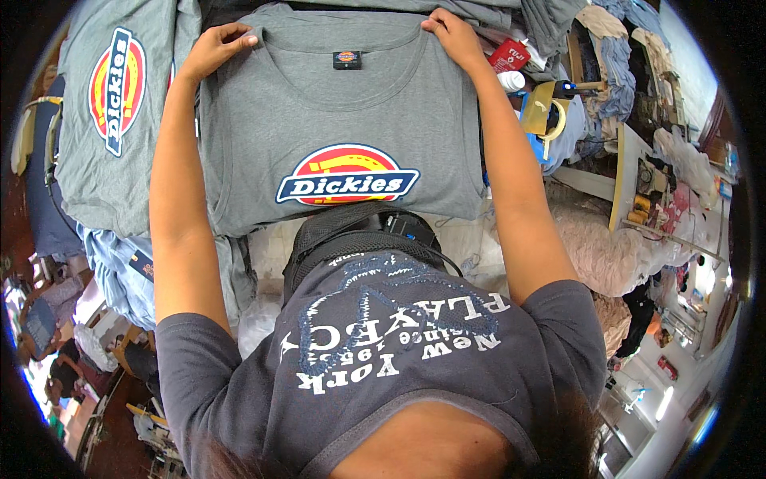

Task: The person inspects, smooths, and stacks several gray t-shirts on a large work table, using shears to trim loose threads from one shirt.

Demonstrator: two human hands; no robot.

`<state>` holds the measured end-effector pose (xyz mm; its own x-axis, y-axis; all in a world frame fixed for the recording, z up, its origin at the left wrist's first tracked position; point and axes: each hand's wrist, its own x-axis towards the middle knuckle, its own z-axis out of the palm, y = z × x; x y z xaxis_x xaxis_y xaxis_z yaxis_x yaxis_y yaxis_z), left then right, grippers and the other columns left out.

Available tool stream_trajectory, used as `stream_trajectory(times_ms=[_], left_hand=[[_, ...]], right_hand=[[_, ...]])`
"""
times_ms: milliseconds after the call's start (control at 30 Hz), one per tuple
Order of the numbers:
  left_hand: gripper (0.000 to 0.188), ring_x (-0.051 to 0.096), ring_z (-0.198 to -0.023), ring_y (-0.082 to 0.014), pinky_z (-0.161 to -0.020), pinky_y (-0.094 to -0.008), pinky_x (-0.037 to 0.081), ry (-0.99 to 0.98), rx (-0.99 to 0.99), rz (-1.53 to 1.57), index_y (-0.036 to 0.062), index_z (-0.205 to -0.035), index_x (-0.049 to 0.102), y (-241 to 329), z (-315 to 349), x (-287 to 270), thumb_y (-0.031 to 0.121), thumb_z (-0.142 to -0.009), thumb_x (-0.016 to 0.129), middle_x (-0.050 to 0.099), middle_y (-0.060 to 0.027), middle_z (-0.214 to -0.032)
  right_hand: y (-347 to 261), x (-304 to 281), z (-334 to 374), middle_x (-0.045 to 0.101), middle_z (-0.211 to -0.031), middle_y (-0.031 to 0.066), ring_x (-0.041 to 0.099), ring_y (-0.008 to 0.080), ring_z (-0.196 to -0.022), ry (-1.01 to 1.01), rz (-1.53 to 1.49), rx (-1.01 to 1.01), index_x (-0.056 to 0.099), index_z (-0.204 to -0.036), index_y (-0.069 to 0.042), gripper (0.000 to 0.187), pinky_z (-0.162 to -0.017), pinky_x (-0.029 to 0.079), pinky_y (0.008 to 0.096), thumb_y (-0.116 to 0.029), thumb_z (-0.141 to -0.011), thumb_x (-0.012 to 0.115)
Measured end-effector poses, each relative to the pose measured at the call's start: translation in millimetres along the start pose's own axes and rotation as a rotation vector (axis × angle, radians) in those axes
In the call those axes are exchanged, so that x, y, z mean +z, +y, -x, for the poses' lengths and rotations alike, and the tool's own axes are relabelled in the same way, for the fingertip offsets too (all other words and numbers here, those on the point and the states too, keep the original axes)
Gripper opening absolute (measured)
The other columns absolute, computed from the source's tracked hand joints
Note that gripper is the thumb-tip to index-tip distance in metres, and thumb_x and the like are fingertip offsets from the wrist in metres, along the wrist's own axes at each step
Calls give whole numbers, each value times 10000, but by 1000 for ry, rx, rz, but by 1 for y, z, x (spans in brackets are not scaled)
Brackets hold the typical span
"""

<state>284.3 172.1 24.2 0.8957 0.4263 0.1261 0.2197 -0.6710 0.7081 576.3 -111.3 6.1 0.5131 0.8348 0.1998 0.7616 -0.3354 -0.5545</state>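
Observation:
A grey shirt (319, 124) with a wide scoop neck lies spread in front of me, front side up. It bears a red, yellow and blue oval print (348, 177) near my body and a small black label (347, 61) inside the neck. At the far left shoulder of the shirt, my left hand (217, 51) is closed, thumb and fingers pinching the cloth. My right hand (455, 40) pinches the opposite shoulder in the same way. The neckline stretches between both hands. To the left lies another grey shirt (76, 172) with a similar print turned sideways.
Beyond my right hand are a red container (509, 56), a white bottle (511, 81) and a yellowish roll of tape (553, 121). Light blue garments (116, 267) hang at left. Beige cloth (602, 243) is heaped at right. A black bag (363, 223) is at my waist.

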Motion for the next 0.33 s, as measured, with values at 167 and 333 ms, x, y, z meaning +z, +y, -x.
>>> stream_trajectory(times_ms=[167, 333], left_hand=[[396, 543, -616, -151, -594, -294, 418, 5, -194, -176, 27, -767, 603, -5, -7, 6, 420, -725, 623, 590, -58, -655], [433, 574, -590, -221, -564, -326, 434, 114, -188, -330, 66, -751, 607, 3, -6, 15, 490, -673, 639, 586, -119, -642]], right_hand=[[6, 15, 3, 609, -812, 57, 561, 275, -762, 76, -4, 36, 531, -832, -105, 298, -646, 417, 375, -401, -801, 507], [0, 10, 6, 607, -803, 126, 582, 277, -757, 103, 5, -4, 542, -852, -66, 187, -648, 431, 356, -246, -804, 526]])
